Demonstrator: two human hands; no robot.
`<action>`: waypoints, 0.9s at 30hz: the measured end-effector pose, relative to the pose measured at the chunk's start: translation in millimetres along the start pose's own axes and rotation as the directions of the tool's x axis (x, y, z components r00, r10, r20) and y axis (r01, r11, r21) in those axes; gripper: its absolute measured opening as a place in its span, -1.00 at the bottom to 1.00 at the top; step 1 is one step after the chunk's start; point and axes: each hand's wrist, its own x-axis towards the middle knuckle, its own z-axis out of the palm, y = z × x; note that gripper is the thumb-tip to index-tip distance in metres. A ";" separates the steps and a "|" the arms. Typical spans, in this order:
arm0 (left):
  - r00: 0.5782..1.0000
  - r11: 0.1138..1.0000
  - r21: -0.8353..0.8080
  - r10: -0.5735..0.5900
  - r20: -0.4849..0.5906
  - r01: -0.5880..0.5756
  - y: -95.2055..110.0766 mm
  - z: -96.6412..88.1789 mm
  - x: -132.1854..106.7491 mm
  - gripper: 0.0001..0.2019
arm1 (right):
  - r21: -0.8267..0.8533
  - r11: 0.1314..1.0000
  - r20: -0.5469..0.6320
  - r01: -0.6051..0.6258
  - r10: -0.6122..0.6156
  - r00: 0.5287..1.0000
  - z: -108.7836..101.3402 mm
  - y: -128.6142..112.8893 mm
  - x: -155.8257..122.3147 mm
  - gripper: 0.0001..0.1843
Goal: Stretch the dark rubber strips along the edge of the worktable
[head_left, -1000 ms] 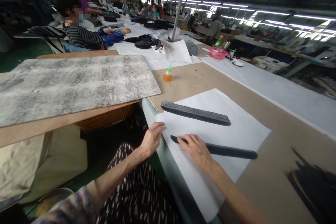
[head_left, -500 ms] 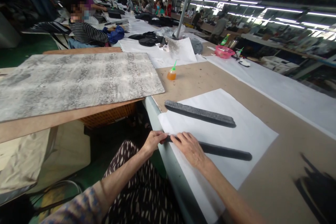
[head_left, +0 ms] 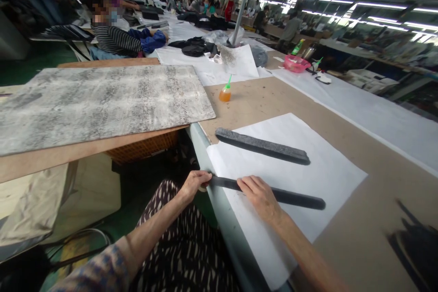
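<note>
A long black strip point(head_left: 301, 199) lies across a white paper sheet point(head_left: 294, 137), its near end reaching over the table edge. My left hand point(head_left: 195, 185) pinches that end just off the edge, thumb and fingers closed. Partway along the strip, my right hand point(head_left: 262, 197) has its fingers bent over it and pressed together, gripping it from above; the thumb is mostly hidden. Beyond both hands rests a stack of similar strips point(head_left: 263, 145), grey and fuzzy on top and dark along the side.
A squeeze bottle of orange liquid point(head_left: 225, 95) with a green nozzle stands on the brown tabletop. To the left is a large stained board point(head_left: 112, 100). A dark object point(head_left: 414, 246) lies at right. A co-worker in striped sleeves point(head_left: 118, 39) sits across; a pink basket point(head_left: 297, 64) is farther back.
My right hand has slid to the right along the black strip, away from my left hand, baring more strip between them. My left hand has shifted slightly left, still holding the end.
</note>
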 end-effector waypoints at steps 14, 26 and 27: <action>0.994 1.000 0.013 -0.025 -0.109 0.027 -50.8 -34.7 12.8 -0.72 | -0.055 0.994 0.056 0.097 -0.094 0.994 -4.9 -0.1 -5.5 -0.65; 0.986 0.997 -0.006 -0.077 -0.150 0.077 -78.8 -51.7 10.5 -0.66 | -0.048 0.998 0.014 0.046 -0.045 0.999 -11.9 11.2 -22.2 -0.63; 0.985 0.996 -0.014 -0.084 -0.148 0.083 -81.4 -50.4 13.5 -0.66 | -0.048 0.998 0.004 0.033 -0.032 0.999 -13.5 14.4 -27.6 -0.62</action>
